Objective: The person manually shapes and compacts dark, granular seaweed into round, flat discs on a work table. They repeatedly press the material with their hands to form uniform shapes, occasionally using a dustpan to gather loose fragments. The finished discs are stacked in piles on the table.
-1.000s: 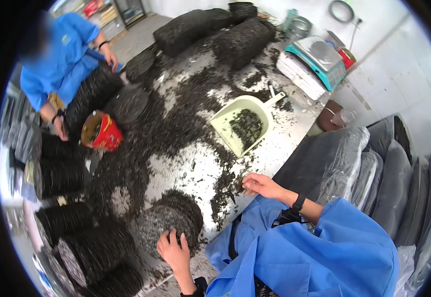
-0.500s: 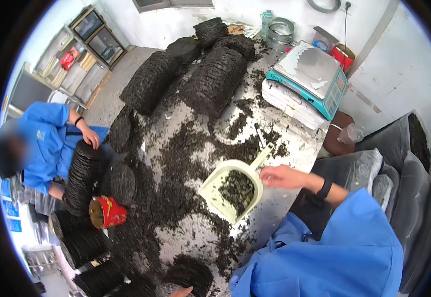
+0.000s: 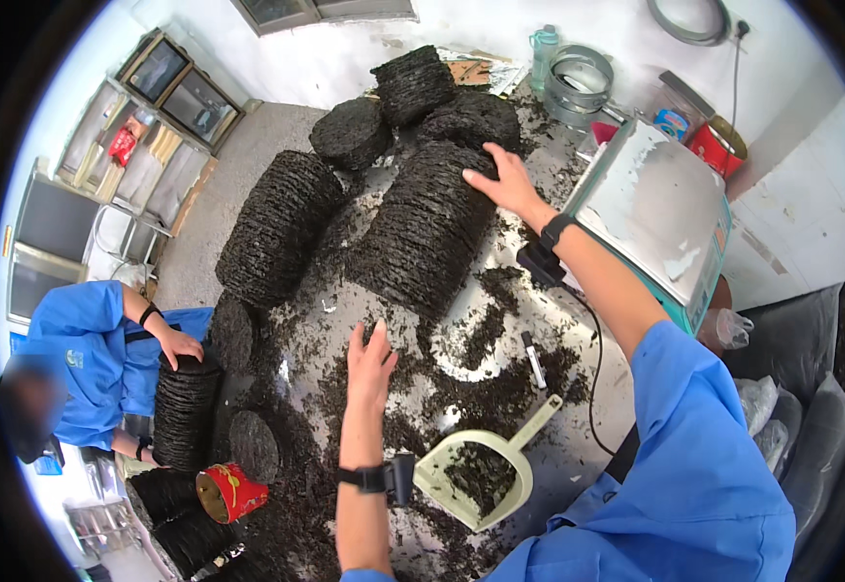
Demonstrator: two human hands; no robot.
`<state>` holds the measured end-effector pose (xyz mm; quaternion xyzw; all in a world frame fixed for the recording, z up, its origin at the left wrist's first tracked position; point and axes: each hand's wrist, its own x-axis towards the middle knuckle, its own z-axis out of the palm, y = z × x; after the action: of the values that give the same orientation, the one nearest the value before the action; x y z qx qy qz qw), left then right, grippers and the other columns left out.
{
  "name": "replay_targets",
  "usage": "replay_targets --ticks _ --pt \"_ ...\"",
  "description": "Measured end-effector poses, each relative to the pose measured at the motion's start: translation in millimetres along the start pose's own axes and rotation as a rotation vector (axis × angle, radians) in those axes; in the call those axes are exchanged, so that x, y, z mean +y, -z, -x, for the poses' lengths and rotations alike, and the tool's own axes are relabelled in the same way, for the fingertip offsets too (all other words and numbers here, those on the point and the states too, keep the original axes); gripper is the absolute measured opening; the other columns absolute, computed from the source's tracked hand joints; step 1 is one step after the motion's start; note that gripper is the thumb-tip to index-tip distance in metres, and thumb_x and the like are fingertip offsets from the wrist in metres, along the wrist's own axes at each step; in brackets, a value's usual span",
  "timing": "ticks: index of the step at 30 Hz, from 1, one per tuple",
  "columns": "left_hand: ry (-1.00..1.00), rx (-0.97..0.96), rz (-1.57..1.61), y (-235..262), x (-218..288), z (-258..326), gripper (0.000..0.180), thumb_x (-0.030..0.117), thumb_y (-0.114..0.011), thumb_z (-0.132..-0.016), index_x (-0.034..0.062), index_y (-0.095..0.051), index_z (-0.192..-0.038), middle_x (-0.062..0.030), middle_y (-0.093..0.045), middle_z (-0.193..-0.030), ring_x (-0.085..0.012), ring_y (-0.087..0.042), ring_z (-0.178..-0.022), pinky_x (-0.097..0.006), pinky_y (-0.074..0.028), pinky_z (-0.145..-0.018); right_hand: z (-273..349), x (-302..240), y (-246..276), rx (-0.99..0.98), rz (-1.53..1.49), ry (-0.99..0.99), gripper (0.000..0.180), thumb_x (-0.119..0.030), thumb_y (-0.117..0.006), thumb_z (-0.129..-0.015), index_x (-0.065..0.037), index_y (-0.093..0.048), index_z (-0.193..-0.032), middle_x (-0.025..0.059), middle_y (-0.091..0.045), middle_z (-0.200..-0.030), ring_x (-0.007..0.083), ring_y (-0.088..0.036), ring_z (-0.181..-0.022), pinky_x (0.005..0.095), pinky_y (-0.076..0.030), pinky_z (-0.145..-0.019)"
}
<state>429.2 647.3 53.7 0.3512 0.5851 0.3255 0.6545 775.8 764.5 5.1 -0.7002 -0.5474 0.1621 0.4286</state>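
A long stack of dark, round, pressed cakes [image 3: 422, 228] lies on its side on the pale table [image 3: 456, 369]. Over its far right edge is my right hand [image 3: 512, 184], fingers spread; whether the fingertips touch the cakes I cannot tell. My left hand [image 3: 370, 364] reaches up from below with fingers apart, just short of the stack's near end, and holds nothing. A pale green dustpan [image 3: 427, 475] with dark crumbs in it rests beside my left wrist. Above its handle lies a marker pen [image 3: 534, 360].
A second stack [image 3: 277, 228] lies to the left. On the right stands a scale [image 3: 655, 213], near metal rings [image 3: 578, 87] and a bottle [image 3: 544, 56]. At left, a person in blue [image 3: 83, 330] handles another stack [image 3: 188, 412] behind a red tin [image 3: 233, 492]. Dark crumbs cover much of the table.
My right hand has left the dustpan handle and moved up to the long stack. My left hand has come up from the lower edge toward the same stack. The view has shifted.
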Motion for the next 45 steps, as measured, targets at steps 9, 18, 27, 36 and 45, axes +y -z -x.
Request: replay_targets --ticks 9,18,27,36,45 --pt "0.032 0.076 0.429 -20.2 -50.1 -77.9 0.1 0.057 -0.063 -0.078 0.0132 -0.004 -0.146 -0.0158 -0.015 -0.149 -0.0344 -0.03 -0.128 -0.051 -0.028 -0.1 -45.6 8.5 -31.0 -0.266 -0.199 -0.244 0.073 -0.065 -0.053 -0.08 0.005 -0.051 -0.101 0.0143 -0.05 -0.101 0.023 -0.046 -0.097 0.034 -0.036 -0.086" --pt "-0.098 0.023 1.028 61.3 -73.1 44.3 0.08 0.063 -0.053 -0.081 0.0122 -0.033 -0.139 -0.0108 -0.035 -0.143 -0.0326 -0.034 -0.13 -0.058 -0.025 -0.104 73.5 -239.0 -5.1 -0.45 -0.17 0.738 0.044 -0.034 -0.07 -0.076 -0.006 -0.058 -0.107 0.0131 -0.063 -0.097 0.0259 -0.06 -0.087 0.0304 -0.044 -0.08" --pt "-0.429 0.202 1.325 164.3 -204.4 311.1 0.077 0.062 -0.046 -0.083 0.0119 -0.034 -0.14 -0.0106 -0.036 -0.142 -0.0314 -0.035 -0.129 -0.05 -0.028 -0.107 371.0 -392.4 -7.9 -0.798 -0.283 1.298 0.057 -0.042 -0.07 -0.067 0.0 -0.058 -0.104 0.0185 -0.056 -0.119 0.031 -0.053 -0.111 0.0455 -0.036 -0.096" --pt "-0.179 0.209 1.283 198.6 -319.4 415.8 0.065 0.043 -0.048 -0.088 0.0077 -0.031 -0.139 -0.0142 -0.036 -0.141 -0.03 -0.038 -0.127 -0.046 -0.033 -0.104 575.6 -373.1 -24.7 -1.129 -0.179 1.331 0.061 -0.042 -0.066 -0.072 0.003 -0.055 -0.112 0.0216 -0.047 -0.129 0.0308 -0.046 -0.121 0.042 -0.036 -0.1" --pt "0.397 0.224 1.042 237.8 -370.4 519.7 0.048 0.024 -0.048 -0.093 0.0033 -0.036 -0.134 -0.0167 -0.045 -0.13 -0.0284 -0.049 -0.118 -0.04 -0.042 -0.096 591.0 -374.9 9.7 -1.212 -0.329 0.898 0.059 -0.031 -0.08 -0.064 -0.004 -0.05 -0.107 0.0181 -0.046 -0.131 0.035 -0.047 -0.119 0.0385 -0.044 -0.096"
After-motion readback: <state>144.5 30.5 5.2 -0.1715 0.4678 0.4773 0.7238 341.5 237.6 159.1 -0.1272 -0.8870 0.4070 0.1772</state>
